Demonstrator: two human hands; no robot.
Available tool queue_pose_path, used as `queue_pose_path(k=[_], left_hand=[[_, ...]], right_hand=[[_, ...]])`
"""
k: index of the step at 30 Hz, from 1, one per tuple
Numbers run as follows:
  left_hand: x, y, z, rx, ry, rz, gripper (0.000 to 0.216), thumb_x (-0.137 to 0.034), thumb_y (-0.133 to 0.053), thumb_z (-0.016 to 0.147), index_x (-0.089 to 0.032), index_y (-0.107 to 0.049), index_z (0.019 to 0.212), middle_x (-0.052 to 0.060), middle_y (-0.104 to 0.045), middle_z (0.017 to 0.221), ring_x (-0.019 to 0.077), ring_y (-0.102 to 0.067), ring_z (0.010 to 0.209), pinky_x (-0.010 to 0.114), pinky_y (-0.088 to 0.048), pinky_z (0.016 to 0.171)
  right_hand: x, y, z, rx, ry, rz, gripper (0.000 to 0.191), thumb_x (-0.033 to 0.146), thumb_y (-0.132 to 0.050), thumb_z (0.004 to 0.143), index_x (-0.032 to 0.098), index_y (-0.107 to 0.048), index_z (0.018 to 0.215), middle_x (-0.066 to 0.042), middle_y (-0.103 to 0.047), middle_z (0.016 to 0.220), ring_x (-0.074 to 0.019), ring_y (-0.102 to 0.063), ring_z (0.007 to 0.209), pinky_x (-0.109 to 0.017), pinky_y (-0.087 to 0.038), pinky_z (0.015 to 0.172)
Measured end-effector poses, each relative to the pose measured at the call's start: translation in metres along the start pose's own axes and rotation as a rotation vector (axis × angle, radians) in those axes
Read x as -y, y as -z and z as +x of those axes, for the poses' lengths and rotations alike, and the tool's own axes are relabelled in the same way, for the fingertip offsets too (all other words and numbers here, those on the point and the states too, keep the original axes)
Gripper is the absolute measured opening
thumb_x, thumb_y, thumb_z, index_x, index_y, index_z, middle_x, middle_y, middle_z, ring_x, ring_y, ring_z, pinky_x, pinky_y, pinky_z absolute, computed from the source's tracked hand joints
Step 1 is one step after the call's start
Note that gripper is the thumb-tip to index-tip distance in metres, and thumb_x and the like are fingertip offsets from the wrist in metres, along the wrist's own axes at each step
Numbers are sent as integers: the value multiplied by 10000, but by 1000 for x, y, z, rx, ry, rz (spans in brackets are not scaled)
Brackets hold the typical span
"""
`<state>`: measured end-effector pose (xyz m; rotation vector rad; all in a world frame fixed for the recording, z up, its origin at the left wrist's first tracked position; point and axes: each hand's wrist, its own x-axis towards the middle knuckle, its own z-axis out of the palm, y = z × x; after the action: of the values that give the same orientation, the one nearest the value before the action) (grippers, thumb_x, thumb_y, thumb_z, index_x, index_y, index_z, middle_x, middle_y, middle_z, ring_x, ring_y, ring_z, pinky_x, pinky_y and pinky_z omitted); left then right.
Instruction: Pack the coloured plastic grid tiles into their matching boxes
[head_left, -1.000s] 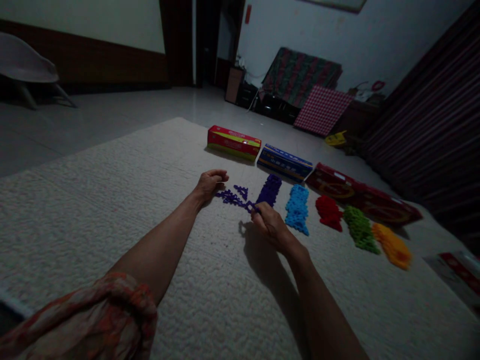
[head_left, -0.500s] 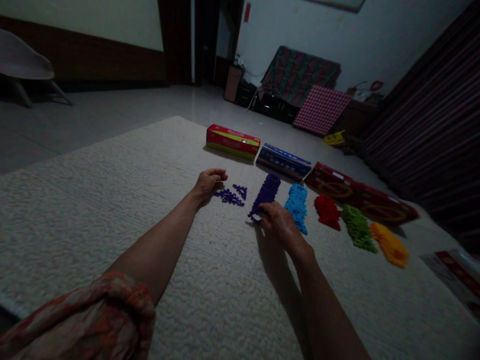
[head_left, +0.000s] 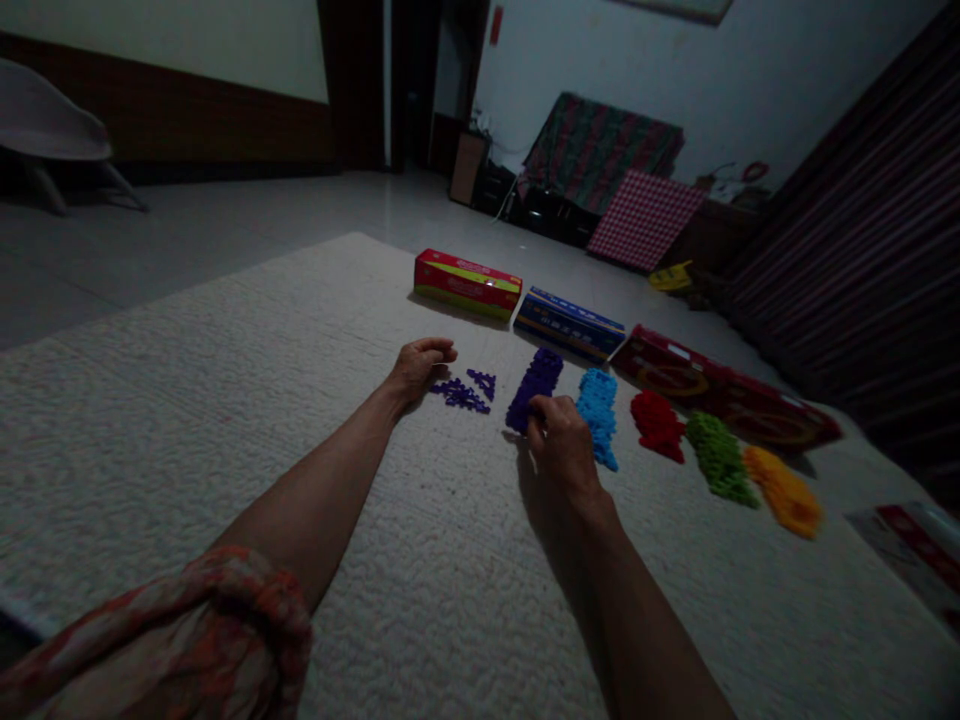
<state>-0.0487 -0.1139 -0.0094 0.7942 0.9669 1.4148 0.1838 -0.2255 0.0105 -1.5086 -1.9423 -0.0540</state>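
My left hand (head_left: 420, 367) rests on the mat beside loose purple toothed plastic building pieces (head_left: 461, 395), one of them triangular. Its fingers point right, loosely stretched, and its lower side meets the nearest piece. My right hand (head_left: 564, 440) is closed at the near end of a long row of purple pieces (head_left: 535, 385), thumb and index finger on the end piece; the fingertips are partly hidden. Right of this row lies a light-blue row of pieces (head_left: 598, 415), its edge partly behind my right hand.
Red (head_left: 657, 425), green (head_left: 721, 458) and orange piles of pieces (head_left: 784, 492) continue rightward on the cream mat (head_left: 225, 400). Behind them stand a red-and-yellow box (head_left: 468, 285), a blue box (head_left: 568, 324) and dark red boxes (head_left: 720, 385). A chair (head_left: 56, 120) is far left.
My right hand has shifted slightly up against the purple row. The end piece that stuck out at an angle there now sits in line with the row. My left hand stays put.
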Motion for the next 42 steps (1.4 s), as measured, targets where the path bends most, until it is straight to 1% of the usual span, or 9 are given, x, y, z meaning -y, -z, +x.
queue_pose_path(k=[12, 19, 24, 27, 30, 33, 37, 39, 42], left_hand=[[-7, -3, -5, -7, 21, 11, 232, -13, -558, 666, -118, -694, 823, 77, -708, 766, 150, -643, 669, 270, -514, 601], [0, -4, -5, 32, -40, 165, 260, -47, -606, 633, -143, -738, 836, 74, -739, 838, 142, -638, 638, 290, -532, 652], [4, -3, -5, 246, -271, 532, 334, -130, -694, 662, -166, -781, 983, 126, -746, 1139, 283, -682, 1075, 393, -522, 965], [5, -2, -7, 481, -392, 787, 561, -245, -759, 695, -147, -704, 1245, 171, -585, 1446, 332, -516, 1363, 440, -383, 1152], [7, -2, -8, 630, -439, 1054, 759, -336, -794, 698, -128, -591, 1400, 201, -436, 1572, 344, -328, 1497, 448, -239, 1233], [9, -3, -10, 706, -468, 1197, 677, -349, -769, 726, -185, -624, 1368, 160, -510, 1520, 337, -407, 1446, 445, -275, 1213], [5, -3, -11, 733, -478, 1136, 423, -246, -711, 749, -206, -737, 1170, 118, -668, 1307, 289, -601, 1211, 408, -428, 1080], [0, -3, -13, 702, -401, 1064, 377, -210, -718, 723, -172, -761, 1096, 129, -706, 1210, 284, -637, 1117, 411, -465, 1014], [-9, -4, -17, 693, -134, 892, 443, -224, -763, 702, -138, -744, 1137, 130, -749, 1052, 267, -682, 964, 413, -508, 897]], right_hand=[[2, -8, -3, -9, -49, -2, 277, 161, -497, 880, 197, -696, 1069, -118, -611, 992, -252, -600, 873, -394, -515, 809], [9, -3, 0, -88, -46, -34, 367, 188, -522, 868, 146, -609, 1222, -163, -596, 1124, -311, -579, 1055, -456, -509, 903], [23, -9, -4, -71, 94, 44, 293, 120, -470, 888, 177, -632, 1125, -121, -628, 1029, -254, -617, 977, -372, -526, 862], [26, -16, -8, -23, 158, 59, 321, 82, -477, 866, 188, -635, 1124, -105, -639, 1025, -230, -634, 951, -330, -537, 810], [26, -20, -11, -18, 200, 58, 314, 75, -480, 873, 174, -643, 1122, -107, -650, 1021, -227, -643, 939, -323, -542, 799], [26, -21, -11, -31, 210, 60, 301, 67, -485, 875, 171, -652, 1103, -102, -657, 1008, -224, -649, 936, -320, -542, 816], [25, -22, -11, -21, 207, 77, 305, 55, -491, 862, 169, -660, 1089, -100, -664, 1004, -218, -653, 928, -306, -542, 793], [24, -21, -11, -16, 203, 74, 301, 57, -489, 863, 165, -662, 1085, -102, -666, 1001, -219, -654, 922, -305, -542, 784], [24, -20, -10, -5, 199, 68, 301, 55, -491, 858, 164, -664, 1080, -104, -668, 997, -222, -657, 916, -308, -539, 777]])
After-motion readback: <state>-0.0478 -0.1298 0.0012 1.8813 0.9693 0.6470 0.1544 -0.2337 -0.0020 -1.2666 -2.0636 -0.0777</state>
